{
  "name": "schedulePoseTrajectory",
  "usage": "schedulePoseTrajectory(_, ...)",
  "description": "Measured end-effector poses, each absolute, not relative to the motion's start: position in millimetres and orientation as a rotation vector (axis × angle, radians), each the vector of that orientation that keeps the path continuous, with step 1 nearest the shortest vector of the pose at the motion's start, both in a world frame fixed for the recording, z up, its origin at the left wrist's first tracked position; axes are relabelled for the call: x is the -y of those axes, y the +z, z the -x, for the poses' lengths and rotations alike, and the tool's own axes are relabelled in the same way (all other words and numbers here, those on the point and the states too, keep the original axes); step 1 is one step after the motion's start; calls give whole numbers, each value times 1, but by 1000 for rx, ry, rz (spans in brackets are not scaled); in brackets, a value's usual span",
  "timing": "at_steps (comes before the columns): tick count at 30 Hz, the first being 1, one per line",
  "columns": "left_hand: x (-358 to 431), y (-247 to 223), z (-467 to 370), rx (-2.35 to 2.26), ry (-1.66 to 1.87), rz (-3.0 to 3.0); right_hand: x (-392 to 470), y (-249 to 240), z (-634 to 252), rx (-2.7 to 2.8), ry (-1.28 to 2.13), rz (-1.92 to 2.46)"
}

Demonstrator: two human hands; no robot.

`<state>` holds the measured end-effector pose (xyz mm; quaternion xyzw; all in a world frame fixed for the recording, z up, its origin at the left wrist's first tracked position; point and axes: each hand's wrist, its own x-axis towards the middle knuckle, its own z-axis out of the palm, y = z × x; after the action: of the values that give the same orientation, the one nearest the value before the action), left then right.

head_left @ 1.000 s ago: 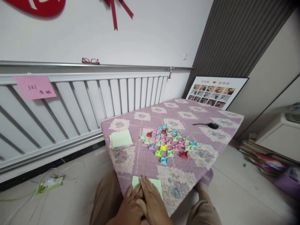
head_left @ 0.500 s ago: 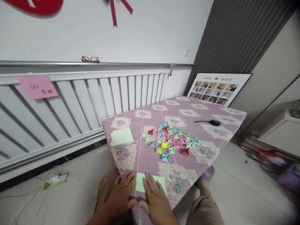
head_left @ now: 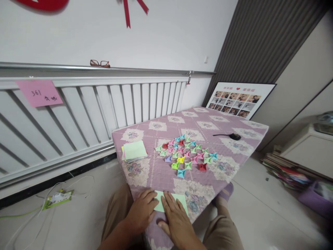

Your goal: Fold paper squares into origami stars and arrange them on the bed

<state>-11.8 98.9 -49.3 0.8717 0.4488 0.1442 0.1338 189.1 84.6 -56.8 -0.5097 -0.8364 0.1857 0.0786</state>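
A light green sheet of paper [head_left: 182,199] lies at the near corner of the table, partly covered by my hands. My right hand [head_left: 177,218] rests flat across it, fingers stretched out and thumb apart on the cloth. At the sheet's left edge is my left hand [head_left: 143,211], its fingers slightly bent and the fingertips touching the paper. Farther back on the cloth stand several small folded paper pieces [head_left: 188,165] in green, pink, blue, yellow, red and purple. A stack of square paper [head_left: 134,151], light green on top, sits toward the left edge.
The table has a purple floral cloth [head_left: 161,177]. A black object with a thin tail [head_left: 235,136] lies at the right. Beyond the table leans a photo board [head_left: 234,100]. A white radiator [head_left: 125,104] runs along the wall. A power strip [head_left: 58,199] with cables lies on the floor.
My left hand has moved right, from beside the green sheet onto its left edge. My right hand stays flat on the paper, its thumb now clear of my left hand. The view has shifted slightly.
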Motion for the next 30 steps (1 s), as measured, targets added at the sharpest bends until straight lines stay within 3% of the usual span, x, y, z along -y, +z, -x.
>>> schedulePoseTrajectory(9,-99,-72,10,-1328,577,-2654,-105,-54,-190,2529,628,1365)
schedulePoseTrajectory(17,-85,-72,1,-1450,641,-2588,-85,-58,-180,2218,340,1391)
schedulePoseTrajectory(30,-88,-69,6,-1663,645,-2258,-79,-73,-177,2072,229,1454)
